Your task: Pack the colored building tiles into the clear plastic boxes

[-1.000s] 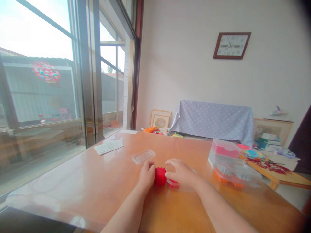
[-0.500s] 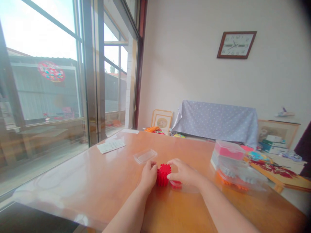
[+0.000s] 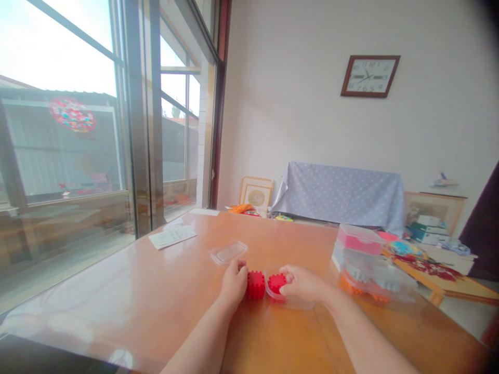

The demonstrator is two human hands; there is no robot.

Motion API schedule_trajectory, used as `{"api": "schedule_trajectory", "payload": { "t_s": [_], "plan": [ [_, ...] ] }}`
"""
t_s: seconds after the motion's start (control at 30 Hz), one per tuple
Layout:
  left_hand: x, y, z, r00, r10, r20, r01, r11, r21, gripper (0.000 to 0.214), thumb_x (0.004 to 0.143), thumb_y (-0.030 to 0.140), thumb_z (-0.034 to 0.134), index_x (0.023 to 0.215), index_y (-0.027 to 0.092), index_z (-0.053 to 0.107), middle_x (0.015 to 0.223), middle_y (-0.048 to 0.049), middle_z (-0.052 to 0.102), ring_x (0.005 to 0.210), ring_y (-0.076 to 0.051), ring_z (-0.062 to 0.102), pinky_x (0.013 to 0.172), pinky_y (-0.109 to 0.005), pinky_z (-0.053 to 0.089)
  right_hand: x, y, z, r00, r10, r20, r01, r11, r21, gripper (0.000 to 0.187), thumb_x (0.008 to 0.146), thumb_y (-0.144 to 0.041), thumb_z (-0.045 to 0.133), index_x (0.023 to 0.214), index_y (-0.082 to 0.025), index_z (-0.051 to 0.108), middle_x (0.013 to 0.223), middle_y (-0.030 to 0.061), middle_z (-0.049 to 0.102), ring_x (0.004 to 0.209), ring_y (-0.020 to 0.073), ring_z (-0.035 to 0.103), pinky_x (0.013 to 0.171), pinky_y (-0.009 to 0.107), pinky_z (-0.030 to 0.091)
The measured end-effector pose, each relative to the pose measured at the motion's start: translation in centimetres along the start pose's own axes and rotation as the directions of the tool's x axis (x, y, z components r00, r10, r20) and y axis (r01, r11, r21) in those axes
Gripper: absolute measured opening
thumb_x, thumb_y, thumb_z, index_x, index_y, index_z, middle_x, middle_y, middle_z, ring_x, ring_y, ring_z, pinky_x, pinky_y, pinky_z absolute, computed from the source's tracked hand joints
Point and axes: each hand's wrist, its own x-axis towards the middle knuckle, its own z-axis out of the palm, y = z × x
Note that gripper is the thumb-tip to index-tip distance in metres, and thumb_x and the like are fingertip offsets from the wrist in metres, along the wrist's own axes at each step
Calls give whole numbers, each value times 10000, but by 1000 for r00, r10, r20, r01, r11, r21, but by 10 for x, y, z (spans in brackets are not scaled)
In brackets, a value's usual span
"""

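A red toothed block assembly [image 3: 255, 284] sits on the wooden table [image 3: 163, 296]. My left hand [image 3: 233, 283] is curled against its left side and holds it. Just to its right stands a clear plastic container [image 3: 286, 300] with red pieces inside. My right hand [image 3: 303, 283] reaches into that container, its fingers pinched on a red piece [image 3: 276, 283].
A clear lid [image 3: 228, 251] lies behind the hands. A paper sheet [image 3: 172, 236] lies at the table's left, near the window. Stacked clear boxes [image 3: 362, 258] of coloured pieces stand at the right. A cloth-covered object and picture frames stand beyond the table.
My right hand has left the red assembly and moved right into the clear container, where it pinches a red piece. The left hand stays on the assembly.
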Motion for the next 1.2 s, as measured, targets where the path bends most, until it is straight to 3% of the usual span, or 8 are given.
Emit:
{"api": "schedule_trajectory", "payload": {
  "t_s": [0.13, 0.27, 0.4, 0.5, 0.6, 0.77, 1.0, 1.2],
  "plan": [
    [0, 0, 0, 1000, -4, -4, 4, 1000, -1, 192, 811, 205, 562, 981, 180, 647, 840, -44, 703, 783, -193, 644, 733, -288, 484, 2, 3, 1, 1000, 4, 24, -4, 1000, -5, 753, 695, -306, 728, 1410, -174, 528, 915, 10, 693, 762, 152, 629, 634, 239, 430],
    [1, -2, 1, 1000, 1, 5, -1, 1000, -2, 202, 821, 189, 514, 981, 185, 636, 800, -28, 683, 713, -175, 622, 671, -274, 463, 5, 7, 1, 999, -32, 26, 33, 999, -17, 625, 750, -260, 644, 1367, -187, 577, 905, 13, 707, 775, 154, 637, 650, 243, 434],
    [3, -7, 3, 1000, 10, 7, -10, 1000, 2, 209, 819, 174, 478, 966, 194, 626, 840, -26, 687, 708, -166, 613, 660, -267, 453, 7, -5, 3, 993, -41, -112, 36, 998, -49, 499, 791, -312, 631, 1277, -199, 623, 948, 31, 720, 833, 178, 658, 731, 279, 474],
    [4, -9, 3, 1000, 21, 0, -21, 1000, 9, 202, 812, 165, 483, 952, 193, 626, 902, -37, 697, 755, -167, 623, 711, -273, 462, 5, -26, 5, 972, -154, -177, 134, 983, -123, 491, 786, -357, 663, 1254, -211, 637, 1108, 69, 708, 1011, 223, 651, 881, 333, 482],
    [5, -10, 2, 999, 40, 0, -40, 999, 15, 189, 808, 151, 482, 931, 190, 620, 905, -42, 693, 794, -173, 626, 735, -276, 464, 2, -47, 10, 954, -277, -115, 245, 942, -230, 569, 764, -396, 705, 1305, -237, 625, 1353, 102, 611, 1269, 281, 536, 1070, 402, 392],
    [3, -9, 2, 998, 58, -1, -58, 998, 18, 182, 801, 139, 474, 913, 191, 608, 859, -32, 676, 788, -171, 618, 724, -269, 463, 5, -62, 20, 972, -232, 39, 232, 919, -319, 613, 738, -409, 736, 1319, -254, 617, 1574, 120, 392, 1479, 363, 278, 1171, 511, 247],
    [3, -7, 2, 998, 61, -10, -61, 998, 24, 192, 808, 148, 475, 934, 182, 615, 896, -47, 691, 840, -185, 633, 774, -287, 465, 6, -64, 21, 953, -302, -6, 289, 919, -267, 485, 693, -371, 771, 1152, -257, 665, 1297, 81, 610, 1222, 300, 548, 1026, 400, 412],
    [5, -8, 2, 998, 57, -25, -56, 998, 37, 191, 814, 152, 475, 924, 172, 629, 926, -56, 693, 909, -197, 626, 823, -296, 458, 1, -44, 0, 961, -249, -118, 240, 967, -90, 467, 707, -323, 749, 1154, -236, 646, 1157, 49, 653, 1046, 221, 614, 908, 323, 463]
  ]
}}
